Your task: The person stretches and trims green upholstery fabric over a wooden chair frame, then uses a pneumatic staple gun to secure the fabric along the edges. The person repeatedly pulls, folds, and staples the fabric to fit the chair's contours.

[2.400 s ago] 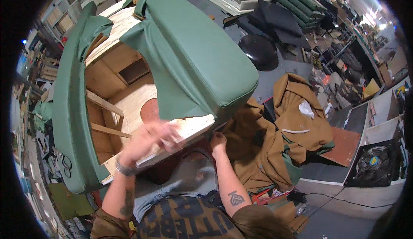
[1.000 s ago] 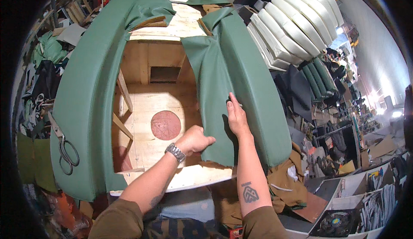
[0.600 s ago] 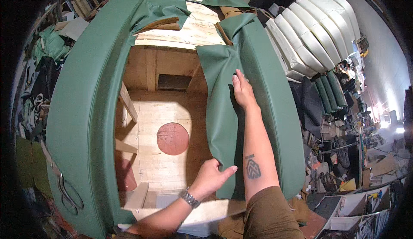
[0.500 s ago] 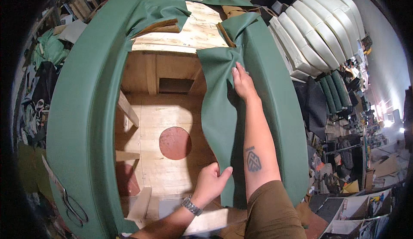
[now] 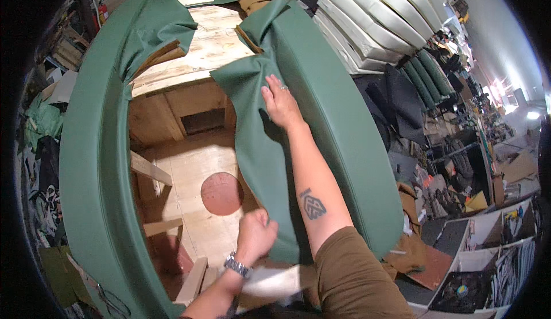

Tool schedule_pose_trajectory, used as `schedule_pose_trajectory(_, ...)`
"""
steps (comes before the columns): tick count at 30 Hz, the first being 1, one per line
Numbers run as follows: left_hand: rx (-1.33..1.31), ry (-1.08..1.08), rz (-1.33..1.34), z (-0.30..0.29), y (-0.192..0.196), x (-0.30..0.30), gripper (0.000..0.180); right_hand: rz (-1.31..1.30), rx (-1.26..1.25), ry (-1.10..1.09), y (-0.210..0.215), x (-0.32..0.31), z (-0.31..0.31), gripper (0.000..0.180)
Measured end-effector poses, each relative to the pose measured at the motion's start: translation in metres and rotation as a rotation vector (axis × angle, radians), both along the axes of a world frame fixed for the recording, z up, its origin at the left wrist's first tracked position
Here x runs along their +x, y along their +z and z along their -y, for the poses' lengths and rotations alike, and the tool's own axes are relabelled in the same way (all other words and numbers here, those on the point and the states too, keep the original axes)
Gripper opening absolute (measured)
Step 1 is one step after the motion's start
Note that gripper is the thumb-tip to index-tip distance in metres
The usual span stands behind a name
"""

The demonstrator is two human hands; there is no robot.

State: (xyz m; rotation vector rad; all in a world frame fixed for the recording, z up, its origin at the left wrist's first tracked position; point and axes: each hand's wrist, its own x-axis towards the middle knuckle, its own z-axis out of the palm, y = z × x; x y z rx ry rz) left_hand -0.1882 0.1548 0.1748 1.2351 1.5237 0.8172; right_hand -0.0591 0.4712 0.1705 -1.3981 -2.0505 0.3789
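Observation:
A large padded wooden frame is covered in green leather-like upholstery [image 5: 338,124]. A loose flap of green upholstery [image 5: 257,152] hangs along the inner right side of its opening. My right hand [image 5: 282,105], wearing a ring, lies flat with stretched fingers on the flap's upper part, against the padded side. Lower down, my left hand [image 5: 256,236], with a metal watch on its wrist, is closed at the flap's inner edge, thumb on top; its curled fingers are partly hidden. Inside the opening show bare wood and a reddish round hole [image 5: 222,194].
Scissors [image 5: 106,296] rest on the frame's near left side. Bare plywood [image 5: 212,37] spans the far end, with loose green folds beside it. White cushions [image 5: 367,20] are stacked at the far right. A compartmented bin [image 5: 499,233] stands at the near right.
The view has turned, so the frame appears shifted left and tilted. My right hand stays flat on the flap, and my left hand stays closed at its edge.

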Motion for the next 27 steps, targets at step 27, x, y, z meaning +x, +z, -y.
schedule_pose_trajectory(27,0.028,-0.118,-0.497,0.012,-0.007,-0.009,0.037,-0.293,0.141,-0.224,0.023,0.071,0.367,0.047)
